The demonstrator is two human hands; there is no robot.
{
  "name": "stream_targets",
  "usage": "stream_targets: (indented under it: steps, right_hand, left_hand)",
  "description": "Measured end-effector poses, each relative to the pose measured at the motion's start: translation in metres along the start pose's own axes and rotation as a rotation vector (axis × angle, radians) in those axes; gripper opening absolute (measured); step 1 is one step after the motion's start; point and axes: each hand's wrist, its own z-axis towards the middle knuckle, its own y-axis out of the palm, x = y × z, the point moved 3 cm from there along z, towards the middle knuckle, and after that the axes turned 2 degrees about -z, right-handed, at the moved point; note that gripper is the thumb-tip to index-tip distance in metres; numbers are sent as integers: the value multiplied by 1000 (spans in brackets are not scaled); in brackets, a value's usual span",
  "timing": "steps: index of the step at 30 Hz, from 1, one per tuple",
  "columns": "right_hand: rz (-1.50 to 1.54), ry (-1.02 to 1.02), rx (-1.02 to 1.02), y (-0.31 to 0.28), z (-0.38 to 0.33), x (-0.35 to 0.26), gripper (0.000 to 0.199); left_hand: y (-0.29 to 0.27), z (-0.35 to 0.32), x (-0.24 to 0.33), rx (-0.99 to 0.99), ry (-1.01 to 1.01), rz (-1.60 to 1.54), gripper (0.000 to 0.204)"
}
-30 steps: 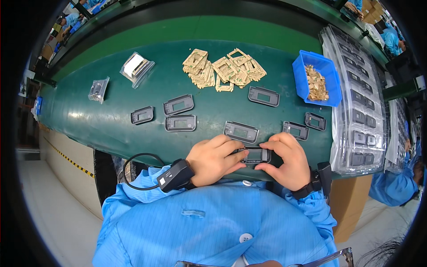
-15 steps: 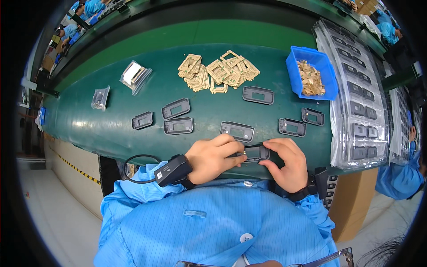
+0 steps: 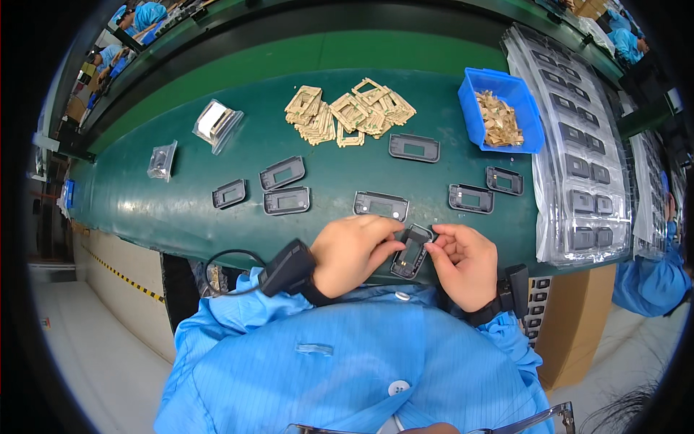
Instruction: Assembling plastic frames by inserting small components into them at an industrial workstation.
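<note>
A small dark grey plastic housing (image 3: 421,255) with a rectangular window stands tilted, long side running away from me, above the near edge of the table. My left hand (image 3: 353,253) pinches its left side between thumb and fingers. On its far right side, the thumb and fingertips of my right hand (image 3: 466,262) close around the rim. Just beyond my left fingers lies another grey housing (image 3: 396,210) with a round pale dot at each end. To the right rest two more housings, one larger (image 3: 471,207) and one smaller (image 3: 504,191).
Several housings (image 3: 287,210) lie to the left, and one (image 3: 414,157) farther back. Tan die-cut frames (image 3: 350,113) are heaped at the far middle. A blue bin (image 3: 536,124) holds tan pieces. Clear trays (image 3: 578,148) stand right; two plastic bags (image 3: 217,126) sit far left.
The housing in my hands has turned from lying crosswise to pointing lengthwise away from me. My left fingers have moved off its face to its left edge.
</note>
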Motion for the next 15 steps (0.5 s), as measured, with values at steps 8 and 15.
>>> stream_targets:
  steps: [8,15]
  right_hand:
    - [0,9,-12,5,5,-1,28]
    - [-252,-103,113,11,11,-7,10]
  left_hand:
    - [12,21,-5,7,-136,-77,22]
    - [18,29,-2,11,-202,-59,13]
